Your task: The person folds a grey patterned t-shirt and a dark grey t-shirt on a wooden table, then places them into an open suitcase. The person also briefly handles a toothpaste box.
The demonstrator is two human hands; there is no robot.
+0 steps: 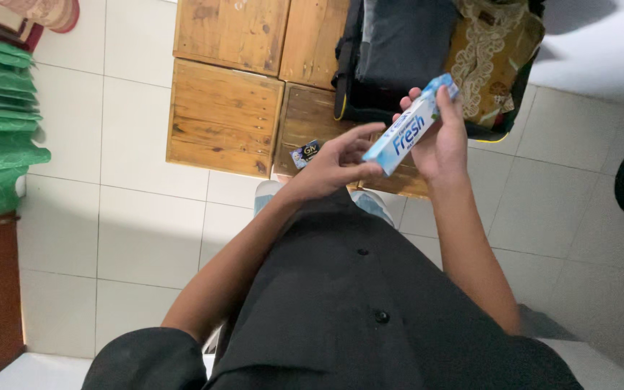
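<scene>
Head view is showing the right hand (442, 141) gripping a long blue-and-white carton (409, 126); the left hand (337, 162) is pinching its lower end; steadying the carton firmly seems wise.

Shirt (341, 289): dark charcoal, plain woven cloth, buttoned down the front.
Buttons (380, 315): small, round, dark, matching the shirt; two show along the placket.
Sleeves (145, 357): short, the same dark cloth as the shirt, ending above the elbow.
Forearms: bare below the sleeves, no watch or bands visible.
Hands: the left hand (337, 162) and right hand (442, 141) are bare, without gloves or rings.
</scene>
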